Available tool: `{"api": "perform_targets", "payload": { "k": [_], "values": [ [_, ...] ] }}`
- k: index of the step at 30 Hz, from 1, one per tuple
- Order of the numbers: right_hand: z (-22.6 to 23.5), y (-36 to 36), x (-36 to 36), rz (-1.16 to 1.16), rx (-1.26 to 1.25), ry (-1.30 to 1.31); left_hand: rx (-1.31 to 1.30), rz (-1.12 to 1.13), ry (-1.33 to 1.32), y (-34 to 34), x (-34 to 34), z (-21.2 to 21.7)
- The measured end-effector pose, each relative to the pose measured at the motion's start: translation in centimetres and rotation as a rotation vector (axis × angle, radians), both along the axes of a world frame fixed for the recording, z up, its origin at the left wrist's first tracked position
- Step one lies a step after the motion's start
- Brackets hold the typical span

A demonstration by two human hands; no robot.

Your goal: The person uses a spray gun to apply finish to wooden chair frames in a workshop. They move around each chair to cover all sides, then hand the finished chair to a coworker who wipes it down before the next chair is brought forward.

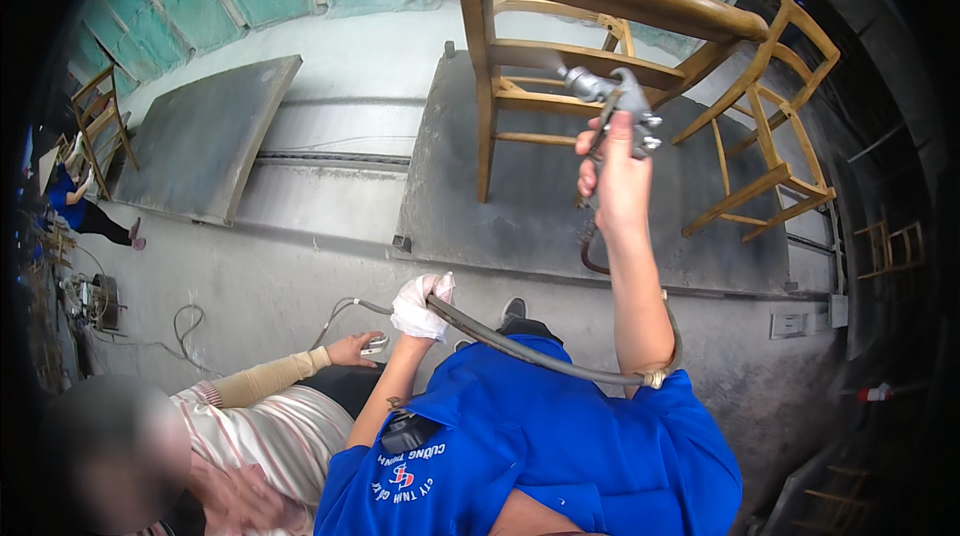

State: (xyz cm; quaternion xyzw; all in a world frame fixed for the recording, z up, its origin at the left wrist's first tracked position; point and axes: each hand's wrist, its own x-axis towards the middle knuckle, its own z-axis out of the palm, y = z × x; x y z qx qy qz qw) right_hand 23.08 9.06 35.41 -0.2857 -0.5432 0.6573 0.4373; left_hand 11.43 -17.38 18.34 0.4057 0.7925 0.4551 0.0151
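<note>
My right hand (pixel 612 174) is raised and closed around the grip of a metal spray gun (pixel 618 96), whose nozzle points at a bare wooden chair (pixel 520 56) standing on a grey platform (pixel 520 206). My left hand (pixel 420 306), in a white glove, grips the grey hose (pixel 530 351) that runs from the gun past my right elbow. A second wooden chair (pixel 770 136) stands tilted to the right of the gun.
A person in a striped shirt (pixel 270 436) stands close at my lower left, their hand (pixel 352 348) holding a small object. A grey panel (pixel 215 136) lies to the left. Far left are another chair (pixel 100 116), a crouching person in blue (pixel 75 204) and cables (pixel 185 331).
</note>
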Motion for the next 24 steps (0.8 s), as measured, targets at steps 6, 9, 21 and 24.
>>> {"api": "perform_targets", "payload": {
  "k": [6, 9, 21, 24],
  "values": [
    [-14.0, 2.1, -3.8, -0.074, -0.161, -0.345, 0.011, 0.115, -0.157, -1.1, 0.2, 0.3],
    [-20.6, 3.2, -3.5, -0.048, -0.269, -0.522, -0.087, 0.145, -0.139, -1.6, 0.1, 0.6],
    [-29.6, 2.9, -7.0, 0.185, 0.241, -1.097, -0.104, 0.19, -0.029, -0.6, -2.9, 1.7],
    [-28.5, 0.8, -9.2, 0.39, 0.421, -1.2, -0.093, 0.163, 0.03, -0.9, -4.9, 2.1]
  ]
}}
